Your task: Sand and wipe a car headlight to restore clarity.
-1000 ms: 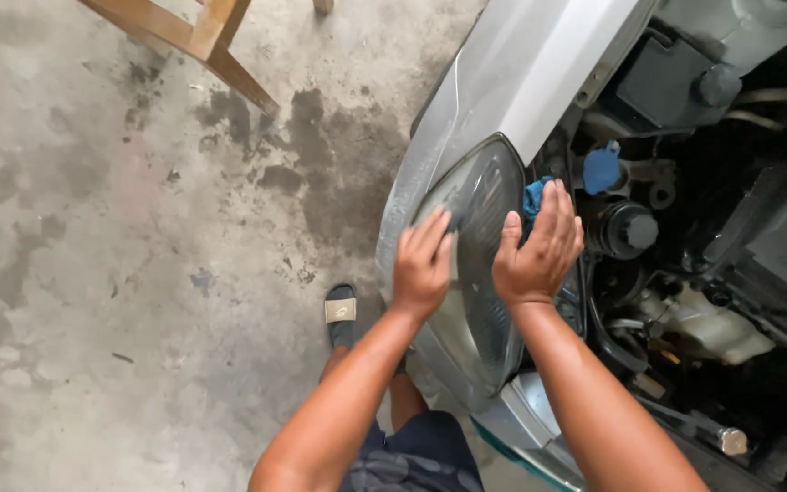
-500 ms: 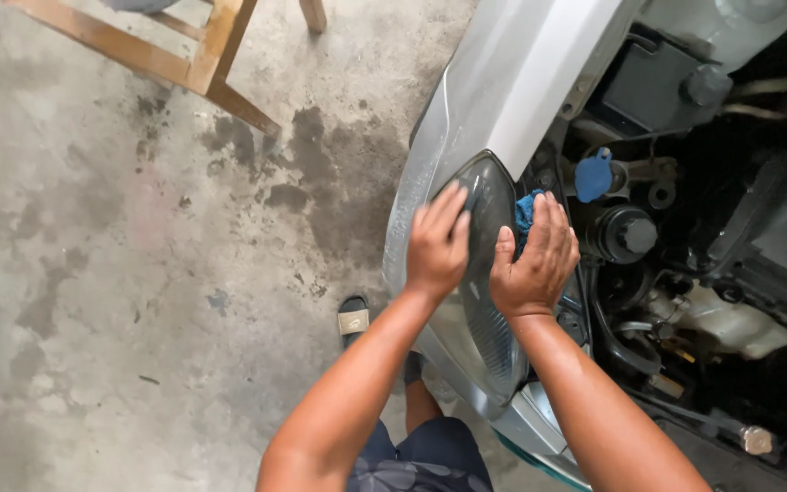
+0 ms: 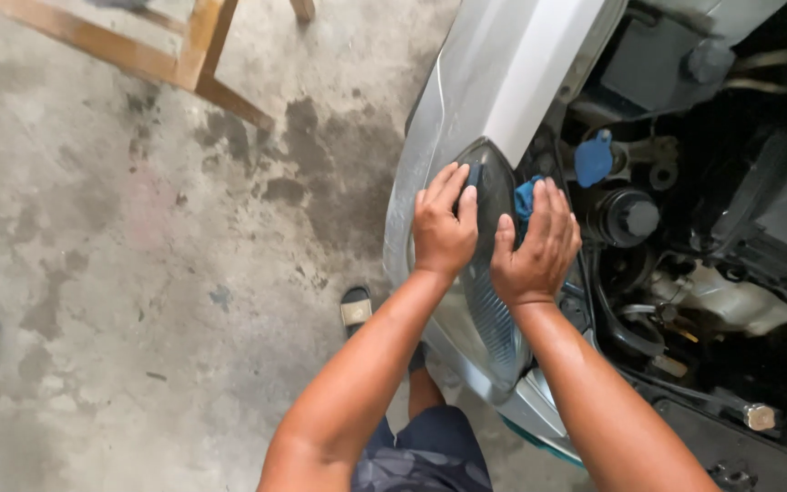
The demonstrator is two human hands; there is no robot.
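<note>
Person: stands at the front corner of the silver car, in dark shorts, one sandalled foot on the concrete floor just left of the headlamp.
Left hand: lies flat with fingers together on the upper outer part of the headlamp lens, pressing rather than gripping; nothing is closed in it.
Right hand: lies spread on the inner edge of the same lens, fingers reaching toward the engine bay; a scrap of blue cloth shows just above its fingertips, and whether the hand pinches the cloth or merely lies beside it cannot be told.
Headlamp: sits in its opening at the corner of the car, the clear ribbed lens running down from the hands to the bumper; it looks seated along the wing.
Stage, as a judgement: the lamp seems to be in its place and both palms bear on it; whether its fixings are fastened cannot be seen.
Wing: silver panel just above the headlamp, touching its top edge.
Engine bay: open, right of the headlamp, with a blue cap, a black round cap and a whitish reservoir.
Wooden frame: on the floor, well apart, up and left of the headlamp.
</note>
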